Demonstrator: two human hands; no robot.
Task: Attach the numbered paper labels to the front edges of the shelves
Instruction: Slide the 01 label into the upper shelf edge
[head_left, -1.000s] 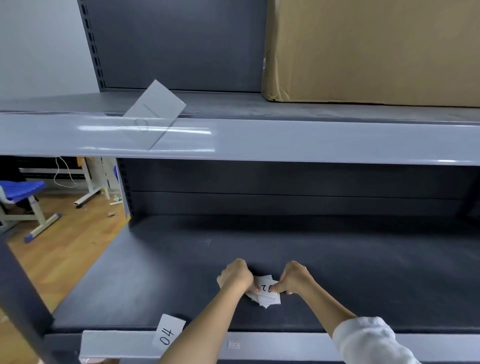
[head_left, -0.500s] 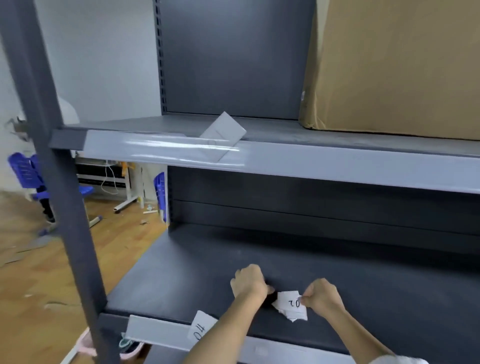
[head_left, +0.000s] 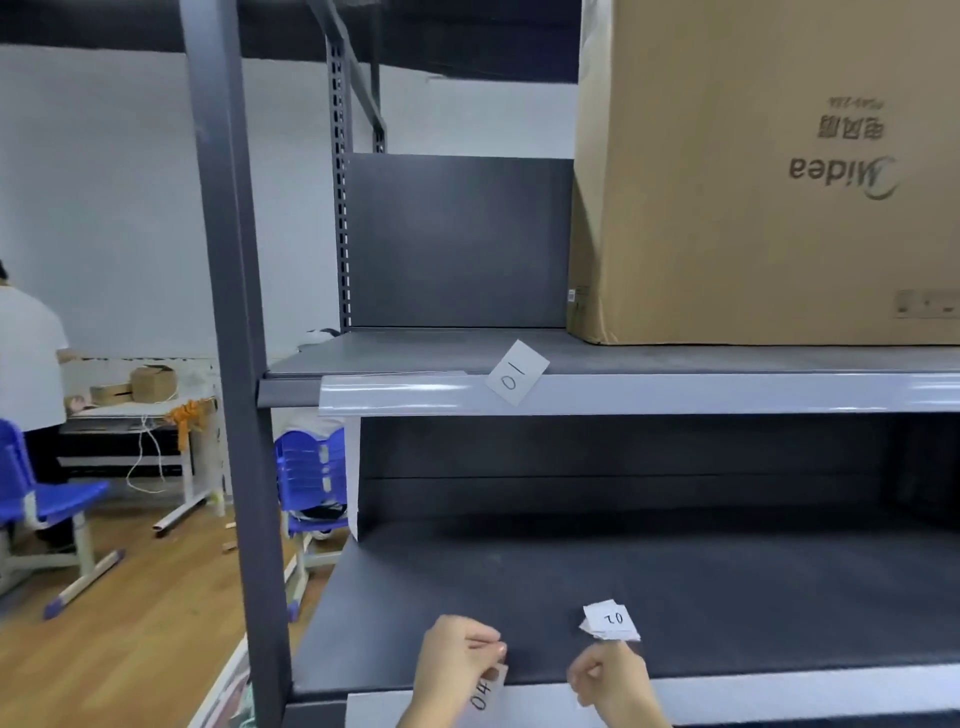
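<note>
Grey metal shelving, wood floor and blue chairs off left. Stack of paper labels (head_left: 610, 621) lies flat on the lower shelf (head_left: 727, 597), "02" on top, digits upside down to the wearer, long axis roughly left-right. Thin, light, floppy, probably best pinched at an edge. Left hand (head_left: 457, 662) fingers curled, seemingly pinching something small; "04" label (head_left: 485, 691) at front edge beside it. Right hand (head_left: 610, 680) curled just below the stack; grip unclear. "01" label (head_left: 517, 373) tilted on the upper shelf edge (head_left: 727, 395).
</note>
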